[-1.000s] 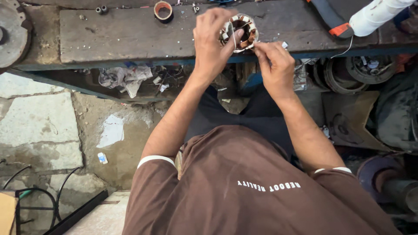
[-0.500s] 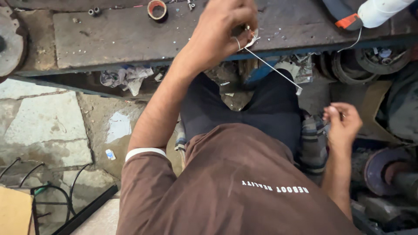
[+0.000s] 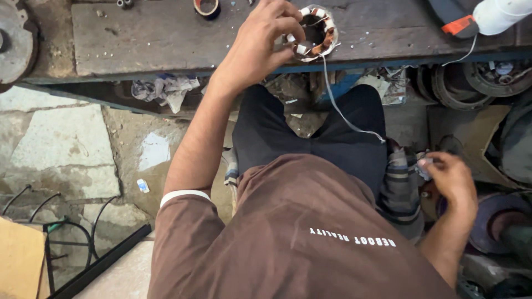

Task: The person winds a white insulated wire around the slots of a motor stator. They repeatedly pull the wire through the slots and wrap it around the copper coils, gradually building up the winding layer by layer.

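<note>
Left hand (image 3: 260, 47) on stator (image 3: 315, 32)

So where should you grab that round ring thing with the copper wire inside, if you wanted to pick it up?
Probably by the outer rim of the motor stator, coming from above and the near side, as the left hand does now. It lies flat on the workbench with its hole facing up, so the bare outer wall is free. The copper windings and the white cord trailing towards the right hand look delicate.
</note>
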